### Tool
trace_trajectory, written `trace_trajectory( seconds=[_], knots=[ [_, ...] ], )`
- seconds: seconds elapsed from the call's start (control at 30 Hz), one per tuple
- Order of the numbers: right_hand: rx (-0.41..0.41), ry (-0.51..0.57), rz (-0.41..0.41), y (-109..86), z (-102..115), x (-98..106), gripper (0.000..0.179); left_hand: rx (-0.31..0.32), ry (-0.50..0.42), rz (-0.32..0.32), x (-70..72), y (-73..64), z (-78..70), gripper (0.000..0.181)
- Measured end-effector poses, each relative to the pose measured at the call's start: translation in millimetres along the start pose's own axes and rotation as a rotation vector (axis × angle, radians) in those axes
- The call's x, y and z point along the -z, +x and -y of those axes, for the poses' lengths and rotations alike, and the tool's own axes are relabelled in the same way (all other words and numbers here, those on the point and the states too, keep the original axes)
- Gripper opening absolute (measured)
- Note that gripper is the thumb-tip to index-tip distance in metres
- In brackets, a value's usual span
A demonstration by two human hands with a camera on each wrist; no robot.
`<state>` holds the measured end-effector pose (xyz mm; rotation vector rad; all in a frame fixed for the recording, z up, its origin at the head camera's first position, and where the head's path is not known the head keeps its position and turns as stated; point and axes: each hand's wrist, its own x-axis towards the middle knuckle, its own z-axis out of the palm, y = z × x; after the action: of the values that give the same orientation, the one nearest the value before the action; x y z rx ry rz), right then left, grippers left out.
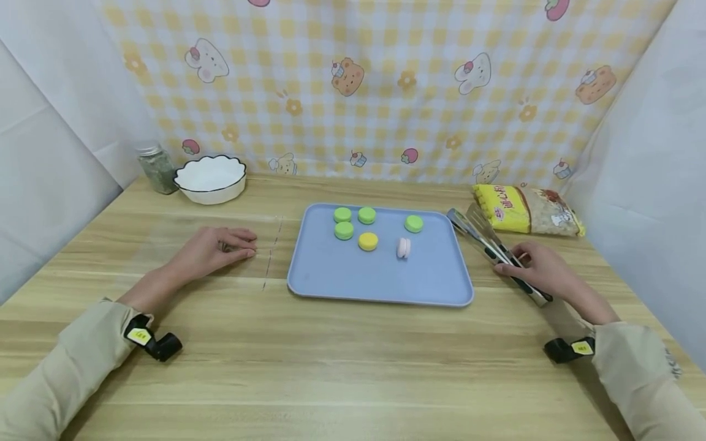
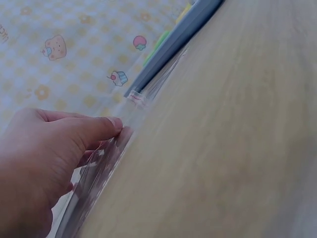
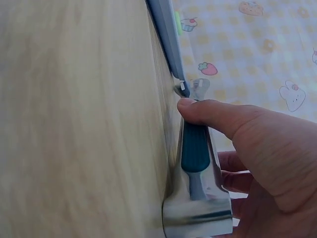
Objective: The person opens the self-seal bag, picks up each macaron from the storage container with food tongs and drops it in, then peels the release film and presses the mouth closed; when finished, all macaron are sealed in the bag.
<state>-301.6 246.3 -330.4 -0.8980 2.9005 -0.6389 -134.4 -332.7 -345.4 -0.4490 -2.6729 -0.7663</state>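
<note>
My left hand (image 1: 212, 251) rests on a clear, flat plastic bag (image 1: 271, 260) left of a blue tray (image 1: 380, 285). In the left wrist view, the thumb lies along the bag (image 2: 133, 111); whether it pinches the plastic is hard to see. With thumb and fingers on either side, my right hand (image 1: 543, 269) holds metal tongs (image 1: 504, 252) with dark handle grips, lying beside the tray's right edge. On the tray are several green macarons (image 1: 344, 230), a yellow macaron (image 1: 368, 241) and a pale pink macaron (image 1: 404, 248) standing on its edge.
A white scalloped bowl (image 1: 211, 180) with a dark rim stands at the back left, beside a glass jar (image 1: 157, 168). At the back right lies a yellow and clear food packet (image 1: 529, 211). A patterned curtain (image 1: 353, 110) hangs behind the wooden table (image 1: 353, 367).
</note>
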Motion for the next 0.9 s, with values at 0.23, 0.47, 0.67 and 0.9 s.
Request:
trace_trajectory(
  seconds=[0.23,0.47,0.67,0.9],
  knots=[
    [-0.003,-0.005,0.004,0.0,-2.6,0.8,0.047,-0.071,0.060,-0.019,-1.4,1.2,-0.9,0.012],
    [-0.015,-0.016,0.012,1.8,-2.5,3.3,0.051,-0.009,0.046,0.013,-1.4,1.8,-2.0,0.012],
    [0.002,-0.023,-0.002,3.2,0.7,5.1,0.045,-0.002,0.027,-0.005,-1.4,0.0,-1.8,0.012],
    [0.010,-0.031,0.001,0.6,-1.6,3.8,0.046,-0.049,0.020,-0.004,-2.3,2.7,-4.2,0.010]
  ],
)
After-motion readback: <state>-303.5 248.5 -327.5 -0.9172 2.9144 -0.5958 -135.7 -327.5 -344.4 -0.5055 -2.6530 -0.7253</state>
